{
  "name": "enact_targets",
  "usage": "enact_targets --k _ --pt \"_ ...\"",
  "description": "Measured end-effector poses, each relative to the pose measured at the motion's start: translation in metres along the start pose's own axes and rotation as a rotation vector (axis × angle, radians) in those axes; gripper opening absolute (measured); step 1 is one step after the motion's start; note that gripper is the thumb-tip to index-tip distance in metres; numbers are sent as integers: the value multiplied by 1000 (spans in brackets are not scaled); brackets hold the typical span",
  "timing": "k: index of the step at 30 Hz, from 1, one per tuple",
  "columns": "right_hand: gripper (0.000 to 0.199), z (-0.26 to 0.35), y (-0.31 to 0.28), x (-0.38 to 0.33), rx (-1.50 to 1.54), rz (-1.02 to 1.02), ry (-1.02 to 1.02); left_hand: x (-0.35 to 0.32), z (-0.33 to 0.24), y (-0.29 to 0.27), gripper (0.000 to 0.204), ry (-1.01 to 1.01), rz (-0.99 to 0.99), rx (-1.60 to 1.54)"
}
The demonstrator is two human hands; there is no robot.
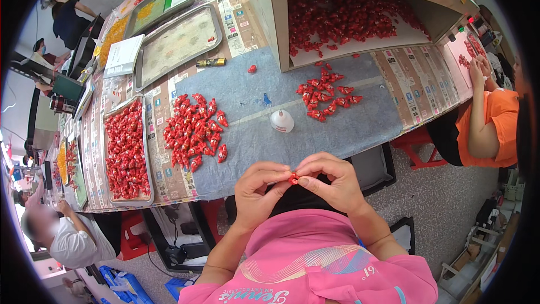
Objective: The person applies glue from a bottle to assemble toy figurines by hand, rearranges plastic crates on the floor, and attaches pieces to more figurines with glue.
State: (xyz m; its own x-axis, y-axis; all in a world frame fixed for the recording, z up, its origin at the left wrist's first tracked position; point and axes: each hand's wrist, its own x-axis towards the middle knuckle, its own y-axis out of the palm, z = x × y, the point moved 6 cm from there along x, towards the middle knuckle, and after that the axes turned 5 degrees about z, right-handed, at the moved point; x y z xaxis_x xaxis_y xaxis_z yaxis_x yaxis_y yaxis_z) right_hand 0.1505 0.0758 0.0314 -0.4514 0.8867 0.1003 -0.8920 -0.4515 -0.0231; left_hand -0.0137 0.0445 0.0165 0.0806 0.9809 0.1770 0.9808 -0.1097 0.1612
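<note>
A small red figurine point(293, 178) is pinched between my two hands, just off the table's front edge. My left hand point(260, 188) grips it with thumb and fingertips, and my right hand point(333, 180) does the same from the other side. Fingers cover most of it. Ahead on the blue cloth point(242, 101) stands a small white bottle point(282, 121). To its left spreads a pile of red figurines point(194, 129); a smaller group of figurines point(326, 93) lies to its right. One lone red piece point(252, 69) sits farther back.
A metal tray point(151, 183) full of red pieces is at left, an almost bare tray point(180, 45) behind. A dark yellow-labelled cylinder point(211, 62) lies nearby. At the back right, an open-fronted box point(284, 50) holds many red pieces. A co-worker in orange point(495, 124) sits at right.
</note>
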Motion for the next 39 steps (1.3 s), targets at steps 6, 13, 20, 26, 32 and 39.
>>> enact_targets --k 6,13,20,26,32,39 --pt "20 -12 -6 17 -99 -118 -19 7 -2 -31 25 53 -89 243" --pt "50 -2 -5 50 -455 -330 -151 18 -11 -66 32 121 -269 908" --pt "45 -32 5 77 -414 -208 -171 29 -21 -60 31 167 -256 1127" --pt "36 -11 -19 43 -378 -301 -139 31 -24 -54 33 188 -237 1154" --pt "41 -19 -64 -3 -71 -399 45 47 -16 -8 28 218 -51 975" --pt "40 -7 -81 -18 -235 -365 -9 98 -1 48 26 219 81 918"
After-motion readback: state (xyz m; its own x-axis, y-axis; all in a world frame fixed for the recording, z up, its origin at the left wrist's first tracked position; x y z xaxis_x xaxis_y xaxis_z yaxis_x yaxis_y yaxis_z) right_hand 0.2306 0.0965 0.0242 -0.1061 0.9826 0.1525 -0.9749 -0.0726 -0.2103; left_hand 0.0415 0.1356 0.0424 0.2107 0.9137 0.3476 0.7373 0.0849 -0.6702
